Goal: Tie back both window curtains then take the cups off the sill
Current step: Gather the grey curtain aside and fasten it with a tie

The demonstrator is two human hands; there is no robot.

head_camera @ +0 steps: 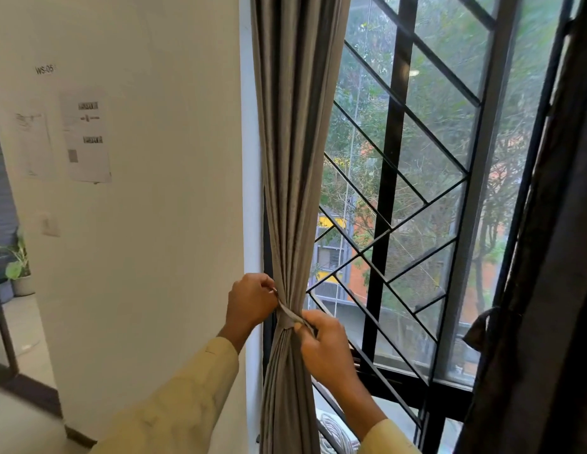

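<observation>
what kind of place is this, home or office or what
Probably an office or shared workspace, upper floor, though it could be a flat. Printed notices and a "WS-05" label are stuck on the white wall, potted plants stand in a corridor beyond, and the barred window overlooks treetops and buildings.

You face a white wall (161,198) on your left and a tall window (426,178) on your right. Two paper sheets (86,136) are taped to the wall, under a small label reading WS-05 (45,69). A pale switch plate (49,224) sits lower down. Far left, a doorway opens onto a potted plant (18,270) on a light floor (20,421). The window has a black metal grille (393,224) of slanting bars crossing upright posts. Through the glass you see green trees (433,103) in soft daylight and an orange and yellow building (341,257) below.
</observation>
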